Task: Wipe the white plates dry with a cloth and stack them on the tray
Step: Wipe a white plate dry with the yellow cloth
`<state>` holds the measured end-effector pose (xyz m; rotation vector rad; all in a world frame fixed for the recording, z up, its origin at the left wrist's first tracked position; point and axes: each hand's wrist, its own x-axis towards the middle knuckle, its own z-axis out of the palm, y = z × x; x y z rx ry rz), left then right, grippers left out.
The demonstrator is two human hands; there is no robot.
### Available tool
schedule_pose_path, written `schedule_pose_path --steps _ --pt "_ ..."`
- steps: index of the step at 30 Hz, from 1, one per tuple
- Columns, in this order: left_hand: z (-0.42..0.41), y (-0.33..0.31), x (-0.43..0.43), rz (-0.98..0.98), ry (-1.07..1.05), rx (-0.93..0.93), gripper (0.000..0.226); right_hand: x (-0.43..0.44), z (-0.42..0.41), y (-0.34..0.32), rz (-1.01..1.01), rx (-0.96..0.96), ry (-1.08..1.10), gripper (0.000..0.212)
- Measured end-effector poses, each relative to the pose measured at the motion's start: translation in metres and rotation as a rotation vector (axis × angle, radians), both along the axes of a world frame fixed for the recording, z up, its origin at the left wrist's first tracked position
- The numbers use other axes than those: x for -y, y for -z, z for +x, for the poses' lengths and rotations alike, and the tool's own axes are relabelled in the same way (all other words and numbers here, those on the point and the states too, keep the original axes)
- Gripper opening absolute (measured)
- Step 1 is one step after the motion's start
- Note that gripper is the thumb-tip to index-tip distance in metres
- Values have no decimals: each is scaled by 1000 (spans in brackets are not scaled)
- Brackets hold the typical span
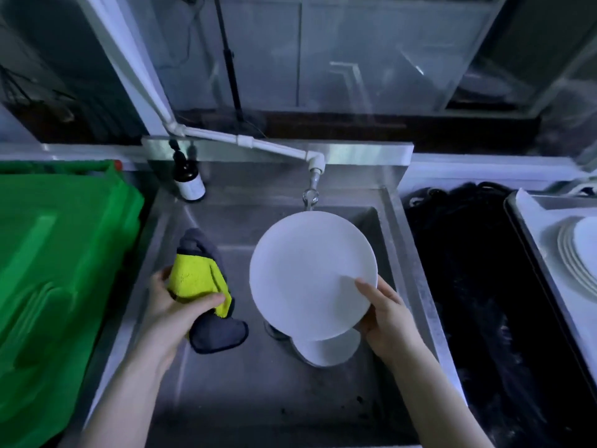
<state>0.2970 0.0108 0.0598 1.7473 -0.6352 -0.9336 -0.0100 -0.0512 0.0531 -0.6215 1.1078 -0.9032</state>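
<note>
**A:** Which step are we in?

**B:** I'm reading it as the start of a wipe. The right hand (384,315) is gripping the round white ceramic plate (310,273) by its near rim, with the thumb lying on the face and the fingers curling underneath. The plate is tilting up and away to the left of that hand, over the stainless steel sink (323,399).

**A:** And the cloth?

**B:** The left hand (171,305) is clutching the bunched yellow-and-grey microfibre cloth (200,282), with the fingers wrapping round it. The cloth isn't touching the plate. It's sitting off to the plate's left, with bare sink showing between them.

**A:** Next move?

**B:** My guess is bringing the left hand across to the right until the cloth is pressing on the plate face. The right hand would be bracing the rim against that push. The grip is only at one edge, so I'm expecting it to need firm thumb pressure.

**A:** More plates waiting?

**B:** A second white plate (326,349) is lying in the sink just below the right hand, partly hidden under the held one.

**A:** Where's the drop-off?

**B:** The shallow white tray with a dark rim (546,227) is sitting far out to the right of the right hand. It's already carrying a stack of white plates (571,253).
</note>
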Motion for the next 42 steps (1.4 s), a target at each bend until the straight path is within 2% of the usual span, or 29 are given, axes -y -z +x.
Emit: schedule_pose_path --steps 2,4,6,9,12,15,17,19,20,21,22,24,25,27,28,31,36,37,39,42 --pt "-2 -32 -9 -93 92 5 78 -6 3 -16 -30 29 -1 21" --pt "-11 -64 -14 -136 233 98 80 -13 10 -30 -50 40 -2 22" --pt "-31 -89 -15 -102 444 342 90 -18 19 -43 -77 46 -19 22" --pt "-64 -100 -12 -70 751 885 98 -22 30 -62 -112 58 -15 22" --pt "-75 -103 -15 -73 685 1156 79 -24 33 -74 -120 94 33 23" --pt "-83 -100 -20 -64 686 1120 68 -27 34 -83 -140 122 50 22" --pt "-93 -101 -20 -34 755 904 64 -28 36 -87 -152 116 47 19" --pt "-94 -104 -16 -115 798 737 49 -30 37 -90 -145 110 79 17" --pt "-92 -107 -15 -171 775 688 53 -30 37 -91 -134 125 101 17" --pt "-89 -111 -15 -196 732 702 59 -30 37 -91 -126 145 118 16" --pt "-89 -114 -14 -209 669 823 61 -30 37 -92 -126 160 131 15" --pt "-95 -114 -14 -358 512 1124 50 -27 37 -97 -147 174 145 11" --pt "-102 -113 -15 -473 484 1199 41 -26 37 -100 -159 180 149 9" --pt "-116 -112 -13 -651 553 1223 31 -22 37 -104 -174 184 157 8" --pt "-122 -112 -12 -662 609 1223 32 -21 38 -106 -182 180 156 10" --pt "-127 -113 -4 -546 614 1275 33 -17 39 -111 -210 167 150 15" --pt "-106 -128 5 -315 585 1063 41 -9 33 -118 -230 202 155 24" --pt "-104 -130 7 -250 571 1108 45 -6 32 -118 -231 185 162 25" --pt "-106 -132 10 -88 482 1320 50 -3 32 -119 -232 143 171 29" --pt "-125 -139 10 3 346 1506 35 -1 35 -118 -228 150 165 26"
